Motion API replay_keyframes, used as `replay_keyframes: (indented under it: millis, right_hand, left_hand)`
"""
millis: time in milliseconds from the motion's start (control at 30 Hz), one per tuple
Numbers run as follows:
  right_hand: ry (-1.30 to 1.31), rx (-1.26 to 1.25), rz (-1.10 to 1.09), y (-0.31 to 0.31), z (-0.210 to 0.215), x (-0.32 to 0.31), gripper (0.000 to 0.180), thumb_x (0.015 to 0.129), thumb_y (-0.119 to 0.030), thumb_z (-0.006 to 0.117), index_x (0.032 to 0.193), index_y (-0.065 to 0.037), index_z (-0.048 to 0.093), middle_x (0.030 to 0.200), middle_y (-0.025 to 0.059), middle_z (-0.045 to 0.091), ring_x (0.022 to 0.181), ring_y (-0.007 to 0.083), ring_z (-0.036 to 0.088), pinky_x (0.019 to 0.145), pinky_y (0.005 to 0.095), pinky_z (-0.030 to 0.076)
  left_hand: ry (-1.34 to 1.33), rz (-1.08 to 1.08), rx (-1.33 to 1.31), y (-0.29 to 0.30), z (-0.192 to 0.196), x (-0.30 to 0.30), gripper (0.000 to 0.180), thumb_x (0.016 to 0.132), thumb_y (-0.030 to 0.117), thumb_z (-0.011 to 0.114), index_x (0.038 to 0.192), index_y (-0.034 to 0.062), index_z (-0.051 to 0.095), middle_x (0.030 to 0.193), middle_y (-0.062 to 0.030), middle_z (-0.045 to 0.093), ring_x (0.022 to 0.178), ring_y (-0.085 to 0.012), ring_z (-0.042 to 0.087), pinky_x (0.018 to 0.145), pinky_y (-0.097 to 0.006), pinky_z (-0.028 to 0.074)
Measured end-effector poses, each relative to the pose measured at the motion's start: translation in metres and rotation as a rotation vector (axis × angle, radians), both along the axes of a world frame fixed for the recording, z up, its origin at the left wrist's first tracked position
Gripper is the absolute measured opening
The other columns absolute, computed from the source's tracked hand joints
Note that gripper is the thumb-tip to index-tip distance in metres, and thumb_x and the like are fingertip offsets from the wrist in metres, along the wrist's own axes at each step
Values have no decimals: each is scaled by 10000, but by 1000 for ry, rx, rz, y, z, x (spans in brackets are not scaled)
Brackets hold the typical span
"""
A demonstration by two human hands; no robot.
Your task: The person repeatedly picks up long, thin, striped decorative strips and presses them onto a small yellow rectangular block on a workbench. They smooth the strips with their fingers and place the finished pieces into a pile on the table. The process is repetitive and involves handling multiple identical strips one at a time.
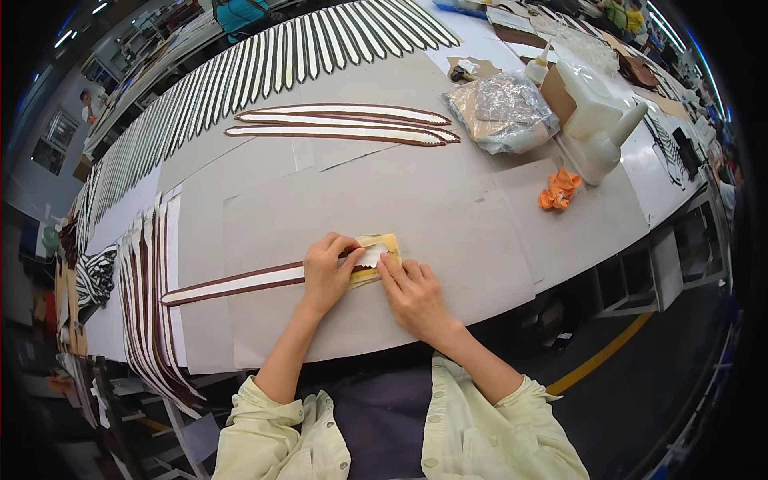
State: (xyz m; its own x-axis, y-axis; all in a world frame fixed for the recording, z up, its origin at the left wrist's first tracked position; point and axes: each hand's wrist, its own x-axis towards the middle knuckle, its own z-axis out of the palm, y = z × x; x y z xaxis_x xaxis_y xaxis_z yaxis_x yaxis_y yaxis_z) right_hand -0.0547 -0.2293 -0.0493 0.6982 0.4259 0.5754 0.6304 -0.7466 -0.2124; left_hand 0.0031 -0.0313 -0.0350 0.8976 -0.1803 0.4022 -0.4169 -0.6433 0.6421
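A long brown strap with a white middle (240, 286) lies across the near part of the table, its pointed end to the left. My left hand (324, 270) is closed on the strap near its right end, thumb and fingers pinching it. Under that end sits a yellow pad (389, 242). A white toothed tip (371, 256) shows on the pad between my two hands. My right hand (416, 298) presses its thumb and curled fingers at the right edge of this tip. The fingertips partly cover the contact.
Several brown-and-white straps (344, 128) lie farther back; more hang over the left edge (148, 296). Rows of dark-edged strips (304, 48) line the far side. At right are a plastic-wrapped package (504, 112), a white plastic bottle (596, 132) and a crumpled orange cloth (559, 190).
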Motion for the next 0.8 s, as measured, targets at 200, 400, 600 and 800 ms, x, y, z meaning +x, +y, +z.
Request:
replay_keyframes:
  millis: [200, 400, 600, 800]
  right_hand:
    - [8, -38, -11, 0, 2, -1, 479, 799, -53, 623, 1243, 124, 657, 1338, 260, 635, 1000, 312, 614, 817, 390, 494]
    - [16, -48, -33, 2, 4, -2, 466, 804, -62, 628, 1239, 103, 653, 1342, 236, 636, 1011, 302, 604, 838, 412, 474]
    - [36, -13, -113, 5, 1, 0, 461, 783, -63, 648, 1227, 60, 654, 1326, 163, 647, 964, 284, 580, 847, 427, 435]
    - [17, -33, -116, 5, 2, 2, 450, 777, -55, 658, 1214, 52, 645, 1310, 147, 645, 936, 288, 566, 834, 432, 431]
  left_hand:
    - [-19, -5, 39, -3, 3, -1, 87, 891, 101, 778, 905, 53, 707, 870, -62, 689, 780, -249, 665, 763, -374, 489]
    - [-11, -13, 80, 3, 2, -1, 104, 893, 138, 782, 942, 62, 730, 907, -61, 690, 849, -246, 663, 764, -371, 473]
    - [22, -215, 139, 31, 17, -9, 333, 898, 237, 798, 1181, 82, 717, 1091, -93, 673, 961, -284, 659, 803, -412, 518]
    - [295, -317, 324, 49, 44, 2, 460, 906, 305, 798, 1289, 84, 670, 1167, -110, 666, 983, -314, 673, 836, -414, 560]
